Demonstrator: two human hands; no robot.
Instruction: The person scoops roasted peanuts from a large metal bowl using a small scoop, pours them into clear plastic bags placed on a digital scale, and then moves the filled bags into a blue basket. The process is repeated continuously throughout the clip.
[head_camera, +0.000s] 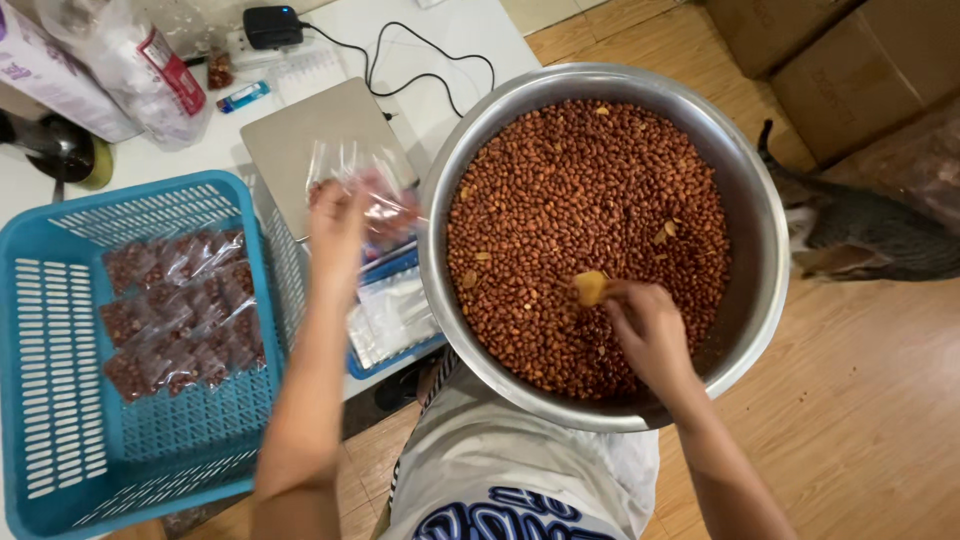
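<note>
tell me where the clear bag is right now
In the head view the clear bag is left of centre, held up by the left hand over the metal scale, between the blue basket and the steel bowl.

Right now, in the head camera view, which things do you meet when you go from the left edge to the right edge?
Blue plastic basket with small filled bags → left hand holding a clear bag → steel bowl of red-skinned peanuts, right hand in it → cat.

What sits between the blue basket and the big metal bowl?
In the head view, a flat grey scale, with the left hand holding a clear bag over it, lies between basket and bowl.
</note>
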